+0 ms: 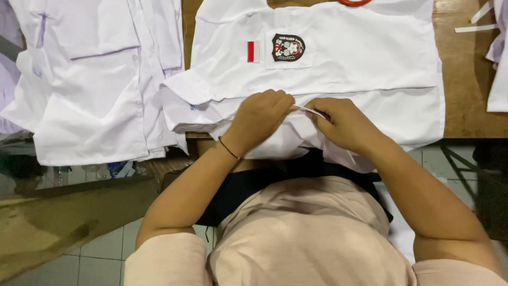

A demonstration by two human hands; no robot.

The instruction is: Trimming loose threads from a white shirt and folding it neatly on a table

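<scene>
Two hands pinch the hem of a white uniform shirt at the near edge of the surface.

At the left edge of the wooden surface (465, 79) lies a pile of white shirts (95, 85), partly overhanging; how many are in it cannot be counted. Beside it the white uniform shirt (338, 69) lies flat with its lower part draped over the near edge, a red-and-white patch (253, 51) and a dark badge (288, 47) on its pocket. The left hand (260, 119) is curled, fingers pressed together on a fold of the hem; the right hand (344, 123) pinches the same thin edge just beside it. The cloth looks light, soft and limp, likely to sag and crease, so it is best held at hems or seams. The fingertips are hidden in the fold; the collar is cut off at the top.
</scene>
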